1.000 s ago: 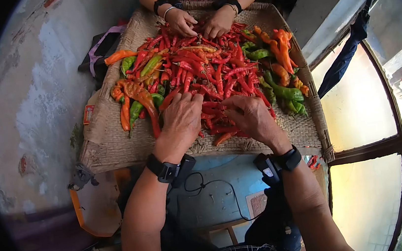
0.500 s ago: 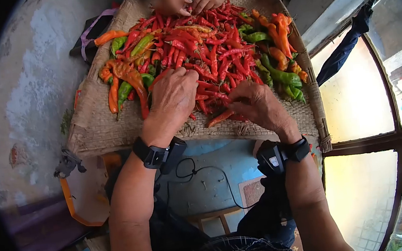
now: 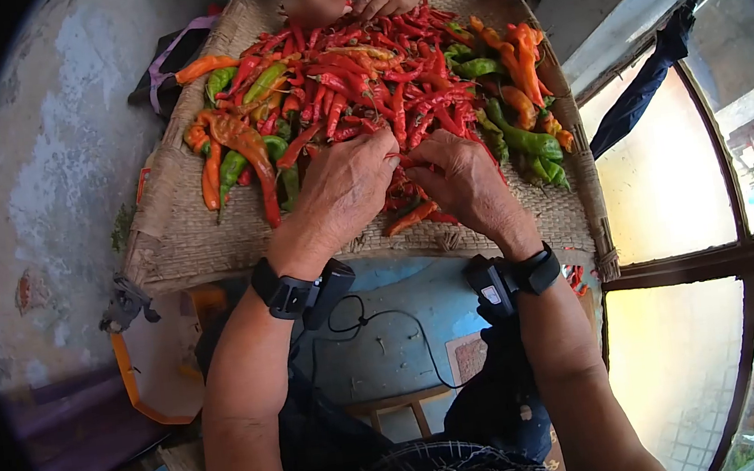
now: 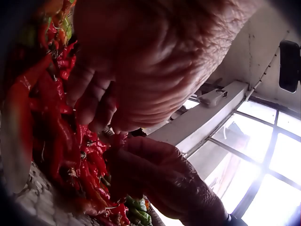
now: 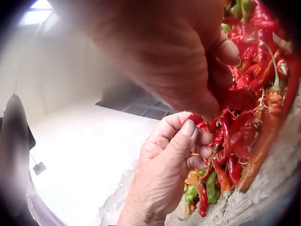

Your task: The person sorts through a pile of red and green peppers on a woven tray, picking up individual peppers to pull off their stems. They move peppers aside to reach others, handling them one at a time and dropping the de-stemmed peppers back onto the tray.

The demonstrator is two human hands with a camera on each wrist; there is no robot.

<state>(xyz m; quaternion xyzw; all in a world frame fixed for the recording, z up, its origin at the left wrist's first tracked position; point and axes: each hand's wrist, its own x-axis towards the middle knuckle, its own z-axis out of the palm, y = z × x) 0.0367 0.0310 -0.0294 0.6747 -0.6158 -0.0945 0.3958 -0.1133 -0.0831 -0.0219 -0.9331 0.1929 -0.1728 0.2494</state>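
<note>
Right hand (image 3: 466, 179) has neared left hand (image 3: 346, 188), seemingly pinching a pepper (image 5: 194, 118); right fingers hidden, can't tell.

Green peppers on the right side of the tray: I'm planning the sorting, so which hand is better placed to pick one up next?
Probably the right hand. It is nearer the green peppers, while the left hand would have to cross it. The left also pinches a red pepper.
</note>
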